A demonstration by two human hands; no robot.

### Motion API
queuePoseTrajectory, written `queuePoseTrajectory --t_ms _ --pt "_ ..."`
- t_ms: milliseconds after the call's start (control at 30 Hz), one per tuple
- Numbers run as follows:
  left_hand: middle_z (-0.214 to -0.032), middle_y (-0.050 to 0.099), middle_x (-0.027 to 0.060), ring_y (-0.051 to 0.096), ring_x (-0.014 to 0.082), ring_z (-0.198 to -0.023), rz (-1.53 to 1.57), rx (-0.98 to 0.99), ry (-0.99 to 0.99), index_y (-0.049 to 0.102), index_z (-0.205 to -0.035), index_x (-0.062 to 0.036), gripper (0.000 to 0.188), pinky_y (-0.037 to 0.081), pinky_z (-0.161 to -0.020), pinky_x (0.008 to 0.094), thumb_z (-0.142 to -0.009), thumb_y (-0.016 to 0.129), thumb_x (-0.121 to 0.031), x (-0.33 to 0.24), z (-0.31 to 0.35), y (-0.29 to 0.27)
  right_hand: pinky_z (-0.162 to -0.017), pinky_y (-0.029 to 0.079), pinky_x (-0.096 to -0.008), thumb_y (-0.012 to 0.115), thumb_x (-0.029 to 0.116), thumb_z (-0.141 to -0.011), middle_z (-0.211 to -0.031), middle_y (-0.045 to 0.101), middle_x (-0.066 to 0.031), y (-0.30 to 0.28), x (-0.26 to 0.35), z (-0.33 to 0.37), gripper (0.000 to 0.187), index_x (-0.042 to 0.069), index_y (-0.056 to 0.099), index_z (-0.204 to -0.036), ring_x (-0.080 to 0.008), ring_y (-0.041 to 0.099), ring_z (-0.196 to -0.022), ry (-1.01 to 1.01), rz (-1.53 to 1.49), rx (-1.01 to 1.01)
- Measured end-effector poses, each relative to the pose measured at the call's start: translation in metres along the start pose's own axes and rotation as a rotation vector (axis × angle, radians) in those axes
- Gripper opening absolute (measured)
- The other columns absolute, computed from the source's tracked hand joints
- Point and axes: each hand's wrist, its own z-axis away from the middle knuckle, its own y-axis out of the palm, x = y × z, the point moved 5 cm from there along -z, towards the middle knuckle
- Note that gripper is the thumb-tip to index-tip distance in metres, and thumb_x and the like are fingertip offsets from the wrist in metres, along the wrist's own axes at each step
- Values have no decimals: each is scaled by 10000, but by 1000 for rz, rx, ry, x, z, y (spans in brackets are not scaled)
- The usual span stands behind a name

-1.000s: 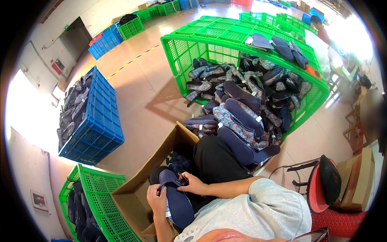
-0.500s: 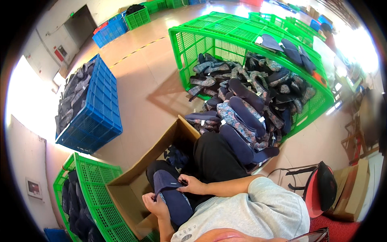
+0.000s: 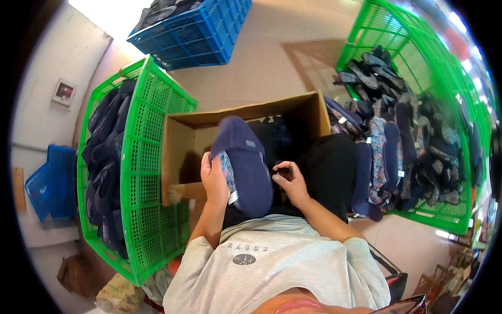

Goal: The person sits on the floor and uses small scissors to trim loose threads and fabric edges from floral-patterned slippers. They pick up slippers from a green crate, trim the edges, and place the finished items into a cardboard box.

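1. Head view: the navy cloth shoe with a floral-patterned side (image 3: 246, 180) is in front of the grey T-shirt (image 3: 293, 261), over the black-trousered lap (image 3: 327, 170), its long axis roughly upright in the picture.
2. The left hand (image 3: 214, 179) grips the shoe's left edge, thumb and fingers closed on the floral side, just above a small white tag (image 3: 233, 198).
3. The right hand (image 3: 294, 183) is just beside the opposite edge, fingers curled, thumb and forefinger close together; I cannot tell whether they pinch something dark or touch the shoe.
4. To handle it well, I judge, the left hand should keep the shoe steady without crushing the soft side, while the right works with light fingertips, clear of the small grey label (image 3: 250, 143) near the far end.
5. Beyond lies the open brown cardboard box (image 3: 322, 119); its inside is dark, so what lies within is hard to make out.
6. Left stands a green mesh crate (image 3: 157, 131) of navy shoes (image 3: 107, 157); right, floral and navy shoes (image 3: 391, 152) spill from a larger green crate (image 3: 355, 42), their far part blurred.
7. Farthest, the blue plastic crate (image 3: 209, 34) is cut off by the upper edge.
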Motion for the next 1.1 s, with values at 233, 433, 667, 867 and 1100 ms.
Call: queuePoseTrajectory --t_ms 233,433,667,867,1100 --pt "-985 617 23 605 113 -859 341 -18 -18 526 -1051 -75 76 534 -774 287 -1012 520 -140 -25 3 23 -1116 350 -370 812 245 -787 -1505 368 -120 -4 23 -1 778 39 403 -1417 -230 447 -1322 -73 -155 245" --pt "-1068 610 45 600 122 -939 313 57 6 511 -1135 -49 138 516 -851 303 -1019 498 -123 -18 9 32 -1139 293 -349 848 158 -735 -1533 353 -138 -9 24 -1 705 31 498 -1333 -220 381 -1381 -127 -15 235" --pt "-1063 604 38 593 112 -940 295 100 7 504 -1154 -55 151 502 -868 303 -1036 482 -148 -13 16 38 -1134 296 -344 820 91 -746 -1527 361 -141 -12 17 -2 580 36 555 -1260 -216 381 -1378 -99 -65 222" --pt "-1042 598 25 581 106 -927 298 128 -74 519 -1130 -59 155 496 -870 307 -1046 467 -179 6 25 36 -1121 325 -369 841 202 -738 -1507 381 -159 -11 16 -1 608 48 546 -1248 -235 421 -1344 -86 -36 199" --pt "-903 627 4 596 85 -813 -185 401 78 592 -978 -14 88 489 -774 243 -980 581 -102 5 30 44 -889 496 -296 692 123 -889 -1126 630 -106 -15 13 -1 372 0 534 -1203 -174 635 -957 33 -192 201"
